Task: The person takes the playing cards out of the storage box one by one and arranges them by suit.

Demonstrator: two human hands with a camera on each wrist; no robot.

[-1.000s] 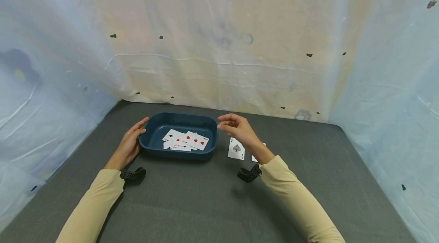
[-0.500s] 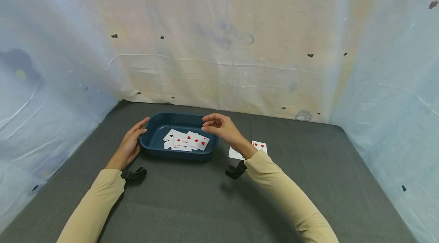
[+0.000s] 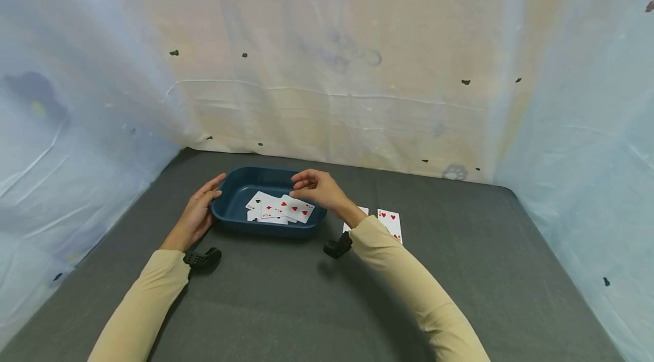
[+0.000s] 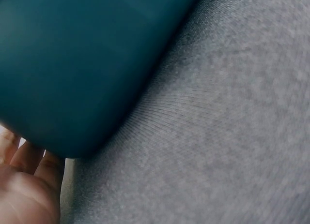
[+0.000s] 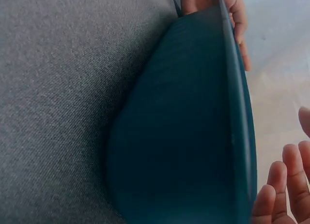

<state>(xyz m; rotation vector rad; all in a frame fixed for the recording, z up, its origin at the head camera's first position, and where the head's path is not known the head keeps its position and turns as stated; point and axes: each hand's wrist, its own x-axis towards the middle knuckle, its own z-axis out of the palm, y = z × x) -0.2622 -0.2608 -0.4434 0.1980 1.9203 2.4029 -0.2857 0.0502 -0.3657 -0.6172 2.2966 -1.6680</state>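
A dark blue plastic tray stands on the grey table, holding several overlapping playing cards, face up with hearts, diamonds and spades showing. At its left end my left hand grips the rim, thumb over the edge and fingers along the outer side; the left wrist view shows fingers against the end wall. My right hand hovers over the tray's right side, above the cards. Its fingers are loosely bent, thumb apart, with nothing between them in the right wrist view.
On the grey cloth-covered table, right of the tray, lie a hearts playing card and a second card mostly hidden by the right forearm. A pale patterned curtain hangs around the table's back and sides.
My right hand has moved left from beside the tray's right rim to over its cards. Its arm now covers most of the ace of spades and uncovers the hearts card. The left hand keeps its place.
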